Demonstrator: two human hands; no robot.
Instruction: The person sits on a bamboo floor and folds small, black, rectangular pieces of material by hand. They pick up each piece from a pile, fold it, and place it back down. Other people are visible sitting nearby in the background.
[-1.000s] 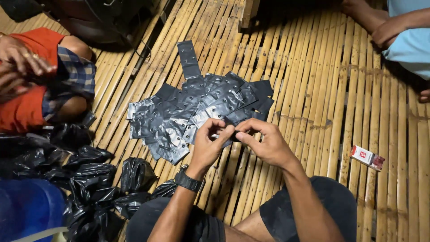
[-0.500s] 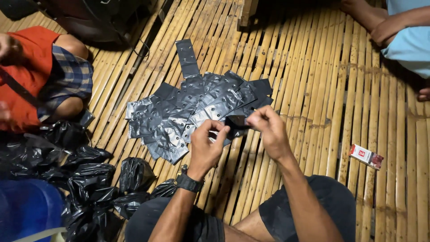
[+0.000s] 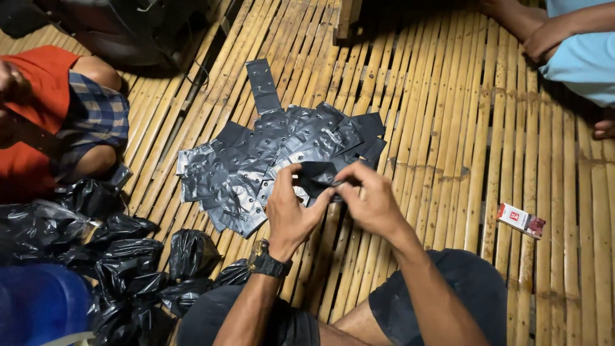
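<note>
Bamboo-slat floor (image 3: 448, 160), warm yellow, gaps between the slats, dim light. Person sits on it, knees up, looking down at own hands.

Held thing: a small black plastic bag (image 3: 318, 175), thin and glossy, lifted just above the floor in front of the knees. Left hand (image 3: 289, 208) pinches its near edge between thumb and fingertips; right hand (image 3: 370, 204) pinches the other side, fingers closed tight on the film. Both grips narrow, both on the same bag. A dark wristwatch (image 3: 267, 259) sits on the left wrist.

Just beyond the hands: a flat pile of black bags (image 3: 256, 170), punched with small holes, fanned and overlapping; one strip (image 3: 264, 84) sticks out toward the top.

Left of the knees: a cluster of filled, tied black bags (image 3: 128, 256), and a blue container (image 3: 38, 304) at the corner. Right, well apart: a small red-and-white packet (image 3: 521, 220) lying flat.

Another person in orange top and checked shorts (image 3: 57, 122) at left; a third in light blue (image 3: 583, 51) top right.

Risks, as judged:
- Film is thin; pulling the two pinches apart hard could tear it.
- Sheets cling; a second bag may lift with the first.
- Loose pile is light and could slide or scatter if brushed.
- Small pieces could drop through slat gaps.
- Poor light makes the bag mouth hard to find.
</note>
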